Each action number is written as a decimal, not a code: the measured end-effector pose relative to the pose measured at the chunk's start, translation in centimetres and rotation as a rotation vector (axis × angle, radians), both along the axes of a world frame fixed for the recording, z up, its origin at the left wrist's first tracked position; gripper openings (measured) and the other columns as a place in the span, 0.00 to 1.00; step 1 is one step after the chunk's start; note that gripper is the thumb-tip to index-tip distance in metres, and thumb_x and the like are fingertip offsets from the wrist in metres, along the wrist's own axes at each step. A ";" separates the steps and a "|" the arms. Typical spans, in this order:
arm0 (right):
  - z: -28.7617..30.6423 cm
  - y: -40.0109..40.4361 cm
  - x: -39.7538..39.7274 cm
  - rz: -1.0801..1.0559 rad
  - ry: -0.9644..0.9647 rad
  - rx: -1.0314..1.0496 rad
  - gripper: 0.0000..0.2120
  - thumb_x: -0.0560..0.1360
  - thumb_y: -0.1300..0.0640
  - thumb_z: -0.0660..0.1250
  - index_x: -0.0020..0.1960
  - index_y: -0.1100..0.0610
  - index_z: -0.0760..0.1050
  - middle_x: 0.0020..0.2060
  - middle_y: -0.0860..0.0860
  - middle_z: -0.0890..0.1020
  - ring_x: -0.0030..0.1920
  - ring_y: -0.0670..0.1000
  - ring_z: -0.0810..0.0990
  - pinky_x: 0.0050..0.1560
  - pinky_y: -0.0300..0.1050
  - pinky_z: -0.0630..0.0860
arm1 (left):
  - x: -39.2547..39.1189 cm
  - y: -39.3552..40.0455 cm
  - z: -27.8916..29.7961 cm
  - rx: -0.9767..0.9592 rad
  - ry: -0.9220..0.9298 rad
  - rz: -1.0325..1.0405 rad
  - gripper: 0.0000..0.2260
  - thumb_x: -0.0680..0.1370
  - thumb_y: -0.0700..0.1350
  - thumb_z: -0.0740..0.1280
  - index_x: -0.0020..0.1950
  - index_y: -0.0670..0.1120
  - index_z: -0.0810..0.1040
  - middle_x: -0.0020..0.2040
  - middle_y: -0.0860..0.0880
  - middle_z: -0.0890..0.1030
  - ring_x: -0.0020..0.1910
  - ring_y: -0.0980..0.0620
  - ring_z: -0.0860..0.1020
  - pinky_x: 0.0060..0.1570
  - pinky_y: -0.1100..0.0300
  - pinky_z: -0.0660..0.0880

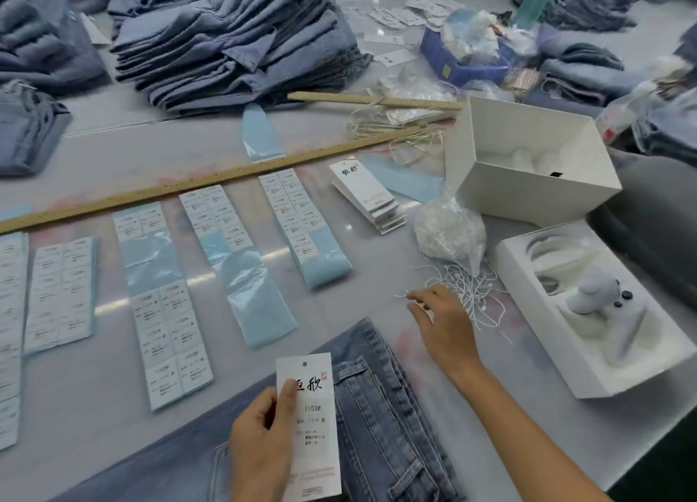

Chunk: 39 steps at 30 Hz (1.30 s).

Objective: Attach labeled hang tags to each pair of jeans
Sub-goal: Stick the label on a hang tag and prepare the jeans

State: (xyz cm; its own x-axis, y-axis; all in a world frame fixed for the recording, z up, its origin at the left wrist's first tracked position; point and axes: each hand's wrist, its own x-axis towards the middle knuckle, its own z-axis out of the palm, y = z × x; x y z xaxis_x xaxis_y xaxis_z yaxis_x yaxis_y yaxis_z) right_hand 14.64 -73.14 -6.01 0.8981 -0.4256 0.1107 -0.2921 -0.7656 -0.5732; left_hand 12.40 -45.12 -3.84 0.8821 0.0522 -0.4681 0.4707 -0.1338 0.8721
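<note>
Materials and finishes noted on the bench (113, 407): denim, card, film, wood, cord.

Bench surface is seen as smooth grey with glossy light streaks. Jeans (381, 418) are woven blue denim, matt, with raised stitched seams; the stacked jeans (226, 41) are of like cloth. Hang tag (307, 422) is white matt card, printed. Label strips (171, 335) are matt paper stickers carried on shiny pale-blue backing film. Long ruler (211, 180) is recorded as unpainted wood, dull. Cords (467, 294) are white string; their bag (449, 230) is clear crinkled plastic. Open box (535, 196) is smooth white card.
</note>
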 end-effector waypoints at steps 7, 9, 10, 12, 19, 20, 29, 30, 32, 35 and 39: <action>-4.2 -1.3 2.6 0.079 0.076 -0.147 0.04 0.73 0.66 0.75 0.45 0.62 0.80 0.43 0.54 0.79 0.47 0.57 0.74 0.49 0.54 0.75 | 0.5 -0.1 0.6 -0.086 -0.051 -0.142 0.12 0.79 0.42 0.70 0.47 0.62 0.80 0.34 0.45 0.86 0.30 0.49 0.84 0.28 0.59 0.78; -3.5 -0.7 2.7 0.066 0.060 -0.128 0.03 0.74 0.66 0.73 0.45 0.62 0.80 0.43 0.55 0.79 0.47 0.58 0.75 0.49 0.54 0.74 | 0.5 0.0 0.4 -0.103 -0.049 -0.131 0.13 0.80 0.41 0.69 0.47 0.61 0.77 0.34 0.44 0.85 0.31 0.48 0.84 0.28 0.59 0.77; -2.9 -0.2 2.6 0.047 0.057 -0.060 0.02 0.77 0.65 0.71 0.46 0.61 0.79 0.43 0.54 0.80 0.46 0.58 0.76 0.49 0.54 0.75 | 0.5 -0.1 0.2 -0.115 -0.056 -0.108 0.10 0.80 0.41 0.69 0.47 0.57 0.78 0.36 0.44 0.86 0.33 0.47 0.85 0.29 0.60 0.78; -1.1 1.2 1.7 -0.013 0.039 0.161 0.04 0.79 0.63 0.68 0.47 0.57 0.77 0.40 0.50 0.81 0.43 0.52 0.80 0.48 0.54 0.78 | 0.6 -0.1 0.3 -0.144 -0.084 -0.080 0.04 0.81 0.40 0.68 0.48 0.49 0.79 0.42 0.47 0.87 0.39 0.49 0.86 0.33 0.62 0.79; 5.6 10.0 -4.1 0.176 -0.099 0.380 0.10 0.74 0.60 0.76 0.51 0.47 0.84 0.43 0.38 0.85 0.45 0.42 0.84 0.45 0.35 0.79 | 0.5 -0.8 1.2 -0.159 -0.177 -0.186 0.08 0.82 0.44 0.68 0.50 0.58 0.80 0.45 0.51 0.87 0.43 0.51 0.87 0.37 0.59 0.82; 5.6 11.0 -4.4 0.180 -0.095 0.349 0.09 0.74 0.60 0.76 0.51 0.49 0.85 0.43 0.39 0.85 0.44 0.43 0.84 0.44 0.38 0.80 | 0.5 -0.7 1.2 -0.150 -0.207 -0.206 0.10 0.82 0.44 0.68 0.52 0.61 0.80 0.44 0.51 0.87 0.42 0.51 0.86 0.37 0.57 0.82; 5.4 13.7 -4.4 0.183 -0.083 0.317 0.05 0.78 0.58 0.70 0.50 0.48 0.79 0.44 0.40 0.79 0.47 0.45 0.79 0.47 0.33 0.73 | -0.3 -0.2 1.2 -0.125 -0.286 -0.337 0.13 0.80 0.56 0.66 0.65 0.64 0.74 0.44 0.52 0.87 0.41 0.49 0.86 0.40 0.42 0.83; 5.4 13.8 -4.4 0.182 -0.089 0.300 0.05 0.78 0.58 0.70 0.50 0.49 0.79 0.44 0.40 0.79 0.47 0.45 0.78 0.46 0.33 0.73 | -0.4 -0.2 1.1 -0.131 -0.291 -0.357 0.15 0.79 0.57 0.66 0.66 0.63 0.74 0.45 0.53 0.87 0.42 0.48 0.86 0.41 0.41 0.83; 5.5 13.9 -4.6 0.191 -0.096 0.269 0.04 0.78 0.58 0.71 0.50 0.49 0.79 0.44 0.40 0.78 0.47 0.45 0.78 0.46 0.33 0.73 | -0.7 -0.2 1.1 -0.140 -0.301 -0.390 0.17 0.79 0.60 0.65 0.68 0.62 0.74 0.47 0.51 0.87 0.43 0.42 0.85 0.44 0.38 0.81; 5.6 13.7 -4.9 0.223 -0.106 0.249 0.04 0.78 0.59 0.71 0.49 0.50 0.78 0.44 0.40 0.77 0.46 0.45 0.77 0.46 0.35 0.73 | -0.7 0.5 1.5 -0.201 -0.272 -0.352 0.17 0.81 0.63 0.63 0.66 0.59 0.79 0.47 0.46 0.86 0.43 0.39 0.82 0.41 0.40 0.81; 5.8 13.5 -5.7 0.304 -0.075 0.209 0.06 0.78 0.59 0.71 0.48 0.49 0.77 0.43 0.40 0.76 0.46 0.43 0.76 0.45 0.33 0.71 | 0.1 1.3 1.9 -0.235 -0.234 -0.290 0.06 0.79 0.48 0.68 0.51 0.56 0.84 0.43 0.50 0.85 0.40 0.53 0.82 0.36 0.60 0.79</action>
